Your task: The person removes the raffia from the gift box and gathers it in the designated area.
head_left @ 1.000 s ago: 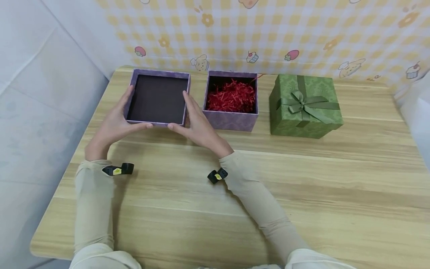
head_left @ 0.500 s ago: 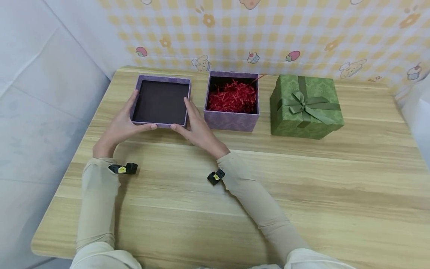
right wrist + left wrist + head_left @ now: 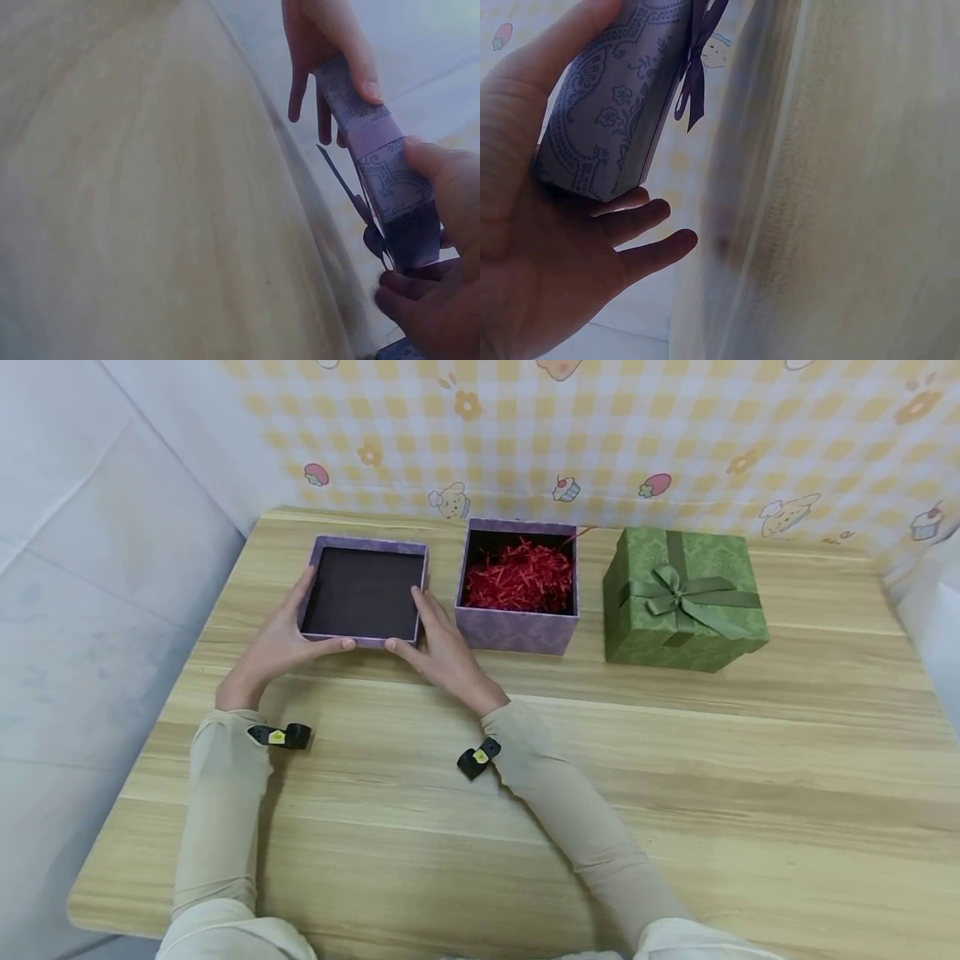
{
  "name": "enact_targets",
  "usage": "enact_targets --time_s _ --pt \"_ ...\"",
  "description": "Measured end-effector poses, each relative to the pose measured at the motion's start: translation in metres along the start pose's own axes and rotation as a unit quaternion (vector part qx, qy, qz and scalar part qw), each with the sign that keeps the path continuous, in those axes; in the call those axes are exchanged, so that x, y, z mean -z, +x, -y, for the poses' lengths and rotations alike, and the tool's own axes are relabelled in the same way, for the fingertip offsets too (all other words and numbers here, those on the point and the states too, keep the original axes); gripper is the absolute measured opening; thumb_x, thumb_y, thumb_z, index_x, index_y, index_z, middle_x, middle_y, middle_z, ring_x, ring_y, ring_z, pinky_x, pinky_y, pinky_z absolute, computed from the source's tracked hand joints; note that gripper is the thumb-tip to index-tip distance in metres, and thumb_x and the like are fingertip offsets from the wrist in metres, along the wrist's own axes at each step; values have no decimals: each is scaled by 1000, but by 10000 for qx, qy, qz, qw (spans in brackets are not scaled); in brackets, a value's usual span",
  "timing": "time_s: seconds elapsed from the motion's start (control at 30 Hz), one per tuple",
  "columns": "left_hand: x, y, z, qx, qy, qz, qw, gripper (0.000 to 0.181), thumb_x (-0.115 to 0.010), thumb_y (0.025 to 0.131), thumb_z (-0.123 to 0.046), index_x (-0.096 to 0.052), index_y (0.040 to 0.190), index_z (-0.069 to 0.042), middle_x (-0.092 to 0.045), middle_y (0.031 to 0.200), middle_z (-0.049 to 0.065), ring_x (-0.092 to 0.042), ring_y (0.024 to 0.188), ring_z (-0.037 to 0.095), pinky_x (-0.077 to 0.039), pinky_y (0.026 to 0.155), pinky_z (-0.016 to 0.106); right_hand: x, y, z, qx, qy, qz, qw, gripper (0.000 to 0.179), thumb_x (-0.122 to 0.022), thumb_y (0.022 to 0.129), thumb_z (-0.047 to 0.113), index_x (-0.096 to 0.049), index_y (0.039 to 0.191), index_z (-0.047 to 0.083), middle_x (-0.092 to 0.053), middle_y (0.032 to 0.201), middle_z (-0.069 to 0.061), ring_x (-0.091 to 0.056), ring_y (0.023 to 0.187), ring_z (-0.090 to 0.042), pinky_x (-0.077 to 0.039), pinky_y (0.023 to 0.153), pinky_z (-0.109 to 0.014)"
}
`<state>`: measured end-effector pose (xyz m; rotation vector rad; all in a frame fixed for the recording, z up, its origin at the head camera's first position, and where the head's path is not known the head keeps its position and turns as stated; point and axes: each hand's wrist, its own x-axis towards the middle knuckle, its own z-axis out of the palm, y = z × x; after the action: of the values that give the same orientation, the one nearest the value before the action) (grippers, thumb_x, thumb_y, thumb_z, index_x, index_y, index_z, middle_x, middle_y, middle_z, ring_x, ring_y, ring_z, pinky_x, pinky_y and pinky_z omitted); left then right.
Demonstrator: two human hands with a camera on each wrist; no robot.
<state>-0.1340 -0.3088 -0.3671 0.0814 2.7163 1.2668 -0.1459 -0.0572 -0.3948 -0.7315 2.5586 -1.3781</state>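
Note:
Both hands hold a purple patterned gift box lid (image 3: 366, 593) with its dark inside facing up. My left hand (image 3: 273, 647) grips the left side, thumb along the near edge. On the opposite side my right hand (image 3: 448, 656) grips the lid, its thumb also at the near edge. The left wrist view shows a dark purple ribbon bow (image 3: 694, 79) on the lid's underside, with the lid held above the table. Just right of the right hand stands the purple box base (image 3: 517, 631), uncovered, with red shredded paper (image 3: 519, 578) inside.
Farther right stands a green gift box (image 3: 678, 597) with its lid on and a green ribbon bow. The wooden table (image 3: 420, 827) ends at a yellow checked cloth (image 3: 600, 452) behind and a white wall covering (image 3: 97, 610) at left.
Both hands have brought the purple lid slightly toward me and to the right, and lower over the table. The purple box base and green box have stayed in place.

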Motion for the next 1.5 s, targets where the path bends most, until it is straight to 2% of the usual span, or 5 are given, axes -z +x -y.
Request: enact_targets --time_s 0.17,0.3,0.8,1.03,1.5 --pt "-1 0 4 79 179 3 9998 112 -81 71 -36 0 148 -37 -4 154 -5 -8 139 24 -14 107 55 -4 1 -4 26 -6 -75 10000 84 -57 89 47 -11 151 13 -12 154 -12 -11 139 -14 -18 109 -29" --pt "-4 4 7 -9 140 20 9999 112 -81 71 -35 0 149 -36 -5 154 -5 -8 139 22 -13 107 54 -6 0 -7 10 -22 -179 9998 83 -58 89 46 -13 151 12 -13 153 -14 -12 139 -16 -16 109 -28" --pt "-10 9 11 -96 -89 13 9999 113 -82 71 -30 1 149 -33 -3 154 -6 -7 139 19 -12 109 48 -10 1 -11 -144 -126 -132 9997 82 -55 90 47 -12 151 12 -11 154 -15 -11 139 -19 -16 109 -30" --pt "-13 10 10 78 -16 110 9999 119 -80 73 -34 12 149 -27 4 154 0 -3 139 21 -11 109 50 -11 1 -13 -343 -224 -50 9991 81 -52 91 48 -10 151 12 -10 154 -16 -12 139 -20 -19 109 -33" --pt "-14 14 14 108 7 159 9998 119 -79 73 -35 11 149 -24 5 154 0 -3 139 21 -10 109 50 -13 1 -11 -366 -311 -39 9988 77 -48 94 46 -10 151 10 -9 154 -17 -12 139 -23 -19 109 -35"
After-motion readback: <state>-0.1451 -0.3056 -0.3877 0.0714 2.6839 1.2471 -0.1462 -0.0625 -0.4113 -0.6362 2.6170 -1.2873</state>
